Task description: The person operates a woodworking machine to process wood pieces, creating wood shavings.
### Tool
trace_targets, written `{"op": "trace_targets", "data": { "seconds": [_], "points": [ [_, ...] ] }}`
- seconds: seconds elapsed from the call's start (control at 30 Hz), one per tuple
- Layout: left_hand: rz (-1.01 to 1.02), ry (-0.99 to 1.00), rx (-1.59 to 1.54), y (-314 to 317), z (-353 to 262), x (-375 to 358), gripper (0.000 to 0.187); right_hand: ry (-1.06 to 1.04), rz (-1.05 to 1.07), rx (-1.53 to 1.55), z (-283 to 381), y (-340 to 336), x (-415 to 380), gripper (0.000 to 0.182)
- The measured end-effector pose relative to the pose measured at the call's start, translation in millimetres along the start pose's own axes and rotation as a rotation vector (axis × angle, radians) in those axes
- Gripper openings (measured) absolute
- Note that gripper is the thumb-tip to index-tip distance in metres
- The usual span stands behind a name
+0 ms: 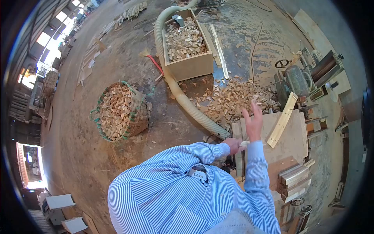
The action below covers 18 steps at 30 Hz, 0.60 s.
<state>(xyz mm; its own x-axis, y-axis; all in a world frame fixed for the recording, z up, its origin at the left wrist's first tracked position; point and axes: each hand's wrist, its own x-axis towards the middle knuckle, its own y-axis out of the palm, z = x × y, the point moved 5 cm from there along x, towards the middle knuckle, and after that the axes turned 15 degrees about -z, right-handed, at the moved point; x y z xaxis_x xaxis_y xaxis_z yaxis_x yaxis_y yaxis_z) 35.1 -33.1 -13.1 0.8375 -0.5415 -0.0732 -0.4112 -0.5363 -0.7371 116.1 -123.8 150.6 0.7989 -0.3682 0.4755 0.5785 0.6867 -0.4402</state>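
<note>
Leaning over the wide bench (290, 150) is a person (167, 191). The big box (189, 67) and the basket (137, 117) are full of wood bits, maybe to keep them together. A fat hose (191, 107) ends beside the bench, maybe to suck up dust. A long board (281, 124) lies slanted on top. The wood stack (294, 175) sits near the right arm (257, 165), likely for easy reach. The right hand (254, 124) is up, fingers spread, seeming empty. The left hand (233, 145), lower, curls round a small pale piece (244, 144) at the bench edge.

Daylight glare upper left | dim floor | strong fisheye curve | black vignetted corners
</note>
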Motion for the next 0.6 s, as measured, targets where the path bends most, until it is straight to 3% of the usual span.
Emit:
{"op": "trace_targets", "data": {
  "seconds": [0.07,0.1,0.23,0.3,0.4,0.43,0.5,0.53,0.57,0.6],
  "points": [
    [0.051,-0.015,0.010,3.8,-16.3,3.0,0.062,0.152,0.013,-0.025,-46.5,-35.1,-43.8,0.049],
    [0.072,-0.032,0.029,-25.8,15.5,-20.6,0.062,0.266,0.018,-0.033,-35.8,-13.6,-83.2,0.047],
    [0.085,-0.066,0.019,-33.3,16.6,-24.8,0.062,0.513,-0.142,-0.029,-45.9,-76.5,-171.8,0.041],
    [0.112,-0.056,0.001,-31.7,20.8,-28.0,0.062,0.545,-0.196,-0.118,-62.7,-104.6,-215.9,0.040],
    [0.206,-0.082,0.001,-9.4,33.0,-26.4,0.068,0.545,-0.310,-0.353,-35.9,-145.2,-259.1,0.038],
    [0.220,0.014,0.102,15.8,49.5,-21.7,0.061,0.527,-0.344,-0.356,-25.8,-153.0,-263.7,0.038],
    [0.200,0.139,0.128,-5.2,29.0,-17.2,0.046,0.520,-0.414,-0.435,-7.4,-175.7,-260.2,0.037],
    [0.258,0.036,0.166,-18.5,11.6,-13.1,0.049,0.441,-0.487,-0.474,-2.1,-189.7,-257.7,0.038],
    [0.158,-0.113,0.025,-2.2,26.3,-7.0,0.069,0.440,-0.531,-0.523,1.4,-205.8,-259.2,0.038],
    [0.143,-0.059,-0.014,0.7,21.8,-6.0,0.068,0.420,-0.579,-0.583,7.1,-224.3,-260.9,0.037]
  ]
}}
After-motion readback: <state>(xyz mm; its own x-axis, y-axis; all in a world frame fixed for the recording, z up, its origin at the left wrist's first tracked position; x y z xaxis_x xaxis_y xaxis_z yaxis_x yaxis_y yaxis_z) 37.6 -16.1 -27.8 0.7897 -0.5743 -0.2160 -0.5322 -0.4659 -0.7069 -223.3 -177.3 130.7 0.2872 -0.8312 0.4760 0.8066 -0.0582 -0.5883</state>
